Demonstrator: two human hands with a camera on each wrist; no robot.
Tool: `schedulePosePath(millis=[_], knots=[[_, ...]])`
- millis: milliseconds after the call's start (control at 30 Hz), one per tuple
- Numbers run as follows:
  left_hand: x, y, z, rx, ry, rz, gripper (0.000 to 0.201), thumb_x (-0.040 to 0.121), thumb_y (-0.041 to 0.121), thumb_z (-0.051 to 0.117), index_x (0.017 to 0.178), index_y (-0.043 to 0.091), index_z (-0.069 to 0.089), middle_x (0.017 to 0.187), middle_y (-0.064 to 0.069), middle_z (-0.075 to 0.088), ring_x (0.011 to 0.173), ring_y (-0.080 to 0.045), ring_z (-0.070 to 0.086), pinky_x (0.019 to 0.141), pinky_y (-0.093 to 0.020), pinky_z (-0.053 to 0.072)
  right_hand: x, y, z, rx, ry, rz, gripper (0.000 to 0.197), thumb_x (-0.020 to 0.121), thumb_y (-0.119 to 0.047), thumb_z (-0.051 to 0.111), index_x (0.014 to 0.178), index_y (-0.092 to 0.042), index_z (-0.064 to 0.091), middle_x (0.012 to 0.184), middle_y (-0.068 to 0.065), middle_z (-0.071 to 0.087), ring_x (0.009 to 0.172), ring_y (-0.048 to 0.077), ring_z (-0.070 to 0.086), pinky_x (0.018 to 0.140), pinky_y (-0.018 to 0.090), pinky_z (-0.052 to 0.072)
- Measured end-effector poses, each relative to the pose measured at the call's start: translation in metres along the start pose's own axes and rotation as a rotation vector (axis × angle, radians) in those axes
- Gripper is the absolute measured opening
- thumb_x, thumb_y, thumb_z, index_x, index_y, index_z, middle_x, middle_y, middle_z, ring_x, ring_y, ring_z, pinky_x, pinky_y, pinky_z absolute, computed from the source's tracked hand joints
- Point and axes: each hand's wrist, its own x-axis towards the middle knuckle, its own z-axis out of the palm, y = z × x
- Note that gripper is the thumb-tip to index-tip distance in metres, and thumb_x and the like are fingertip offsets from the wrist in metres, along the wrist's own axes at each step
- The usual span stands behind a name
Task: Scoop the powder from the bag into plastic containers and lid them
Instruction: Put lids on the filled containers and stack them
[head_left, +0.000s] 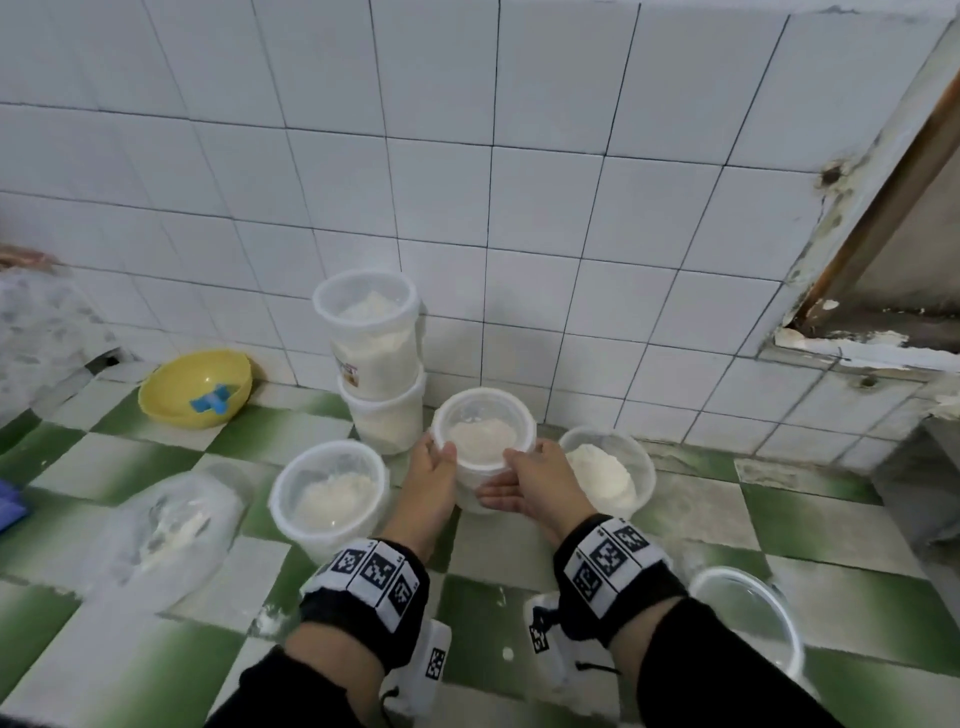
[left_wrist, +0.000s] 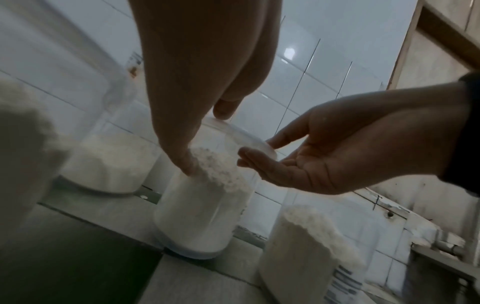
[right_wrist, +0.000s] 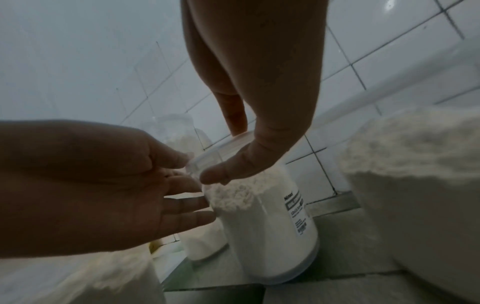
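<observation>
While two lidded tubs (head_left: 382, 384) already stand stacked by the wall, the person works on a third tub (head_left: 480, 457) on the green and white floor (head_left: 156, 649), which is full of white powder (head_left: 483, 439) and has a clear lid (head_left: 484, 415) on top. The left hand (head_left: 431, 470) and the right hand (head_left: 535, 480) each make a grip on the lid's edge, thumb on top and fingers lying straight along the tub's side. I think the lid still needs pressing down, and two open tubs (head_left: 330, 493) of powder beside it still need lids, with the bag (head_left: 171, 525) lying close by.
</observation>
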Motion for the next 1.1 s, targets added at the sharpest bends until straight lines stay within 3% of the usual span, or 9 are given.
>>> schedulePosePath(millis=[67, 267, 400, 633, 767, 867, 933, 1033, 1100], knots=[[0.021, 0.0, -0.001, -0.017, 0.016, -0.014, 0.039, 0.104, 0.024, 0.038, 0.142, 0.02, 0.035, 0.137, -0.003, 0.052, 0.123, -0.019, 0.05, 0.106, -0.037, 0.04, 0.019, 0.0, 0.012, 0.019, 0.059, 0.007, 0.026, 0.097, -0.01, 0.042, 0.122, -0.012, 0.034, 0.074, 0.02, 0.065, 0.056, 0.026, 0.065, 0.055, 0.033, 0.058], [0.057, -0.007, -0.001, 0.039, 0.019, 0.01, 0.045, 0.103, 0.025, 0.038, 0.148, 0.026, 0.028, 0.145, 0.0, 0.045, 0.133, -0.02, 0.042, 0.113, -0.043, 0.033, 0.055, -0.001, 0.035, 0.06, 0.149, 0.003, 0.03, 0.098, -0.013, 0.04, 0.127, -0.008, 0.037, 0.072, 0.017, 0.065, 0.06, 0.026, 0.065, 0.063, 0.038, 0.059], [0.068, -0.006, 0.0, 0.076, -0.005, 0.043, 0.049, 0.103, 0.027, 0.039, 0.149, 0.029, 0.022, 0.15, 0.003, 0.039, 0.138, -0.02, 0.036, 0.115, -0.044, 0.028, 0.065, -0.002, 0.039, 0.104, 0.151, -0.065, 0.039, 0.099, -0.012, 0.04, 0.136, -0.019, 0.032, 0.082, 0.02, 0.067, 0.065, 0.028, 0.066, 0.062, 0.036, 0.059], [0.066, -0.006, 0.004, 0.189, 0.022, 0.057, 0.054, 0.103, 0.034, 0.037, 0.153, 0.027, 0.016, 0.15, -0.001, 0.038, 0.137, -0.023, 0.036, 0.106, -0.031, 0.028, 0.055, -0.003, 0.034, -0.003, 0.074, -0.069, 0.07, 0.099, -0.01, 0.039, 0.149, -0.032, -0.005, 0.095, 0.017, 0.065, 0.081, 0.023, 0.065, 0.075, 0.034, 0.057], [0.054, -0.005, 0.014, 0.212, -0.018, -0.011, 0.051, 0.102, 0.038, 0.036, 0.149, 0.018, 0.027, 0.144, -0.005, 0.046, 0.129, -0.025, 0.046, 0.107, -0.034, 0.035, 0.03, -0.005, 0.022, -0.09, 0.064, -0.087, 0.073, 0.094, -0.008, 0.046, 0.149, -0.032, 0.003, 0.108, 0.015, 0.065, 0.09, 0.025, 0.068, 0.084, 0.039, 0.056], [0.035, -0.013, 0.027, 0.209, -0.119, -0.106, 0.05, 0.099, 0.048, 0.036, 0.139, 0.017, 0.042, 0.139, -0.007, 0.051, 0.124, -0.024, 0.05, 0.108, -0.045, 0.038, 0.004, -0.001, -0.001, -0.108, 0.243, -0.229, 0.061, 0.094, -0.009, 0.046, 0.147, -0.025, 0.021, 0.087, 0.007, 0.067, 0.07, 0.015, 0.064, 0.074, 0.035, 0.057], [0.019, -0.014, 0.038, 0.228, -0.195, -0.17, 0.059, 0.097, 0.054, 0.038, 0.145, 0.02, 0.037, 0.147, -0.002, 0.042, 0.132, -0.022, 0.042, 0.111, -0.046, 0.034, -0.011, 0.002, -0.026, -0.047, 0.441, -0.329, 0.047, 0.096, -0.01, 0.044, 0.14, -0.026, 0.037, 0.076, 0.004, 0.063, 0.063, 0.016, 0.058, 0.065, 0.036, 0.056], [0.0, -0.01, 0.055, 0.226, -0.27, -0.171, 0.054, 0.1, 0.046, 0.039, 0.148, 0.023, 0.032, 0.152, 0.005, 0.034, 0.138, -0.018, 0.034, 0.115, -0.041, 0.029, -0.021, 0.011, -0.07, -0.292, 0.769, -0.375, 0.04, 0.095, -0.018, 0.045, 0.135, -0.022, 0.044, 0.102, 0.011, 0.061, 0.093, 0.03, 0.06, 0.087, 0.044, 0.053], [-0.008, -0.008, 0.066, 0.194, -0.298, -0.167, 0.048, 0.101, 0.041, 0.04, 0.145, 0.023, 0.037, 0.15, 0.004, 0.038, 0.135, -0.017, 0.038, 0.113, -0.038, 0.031, -0.027, 0.017, -0.095, -0.483, 0.754, -0.267, 0.043, 0.096, -0.025, 0.044, 0.138, -0.02, 0.039, 0.12, 0.017, 0.051, 0.105, 0.034, 0.056, 0.092, 0.037, 0.047]])
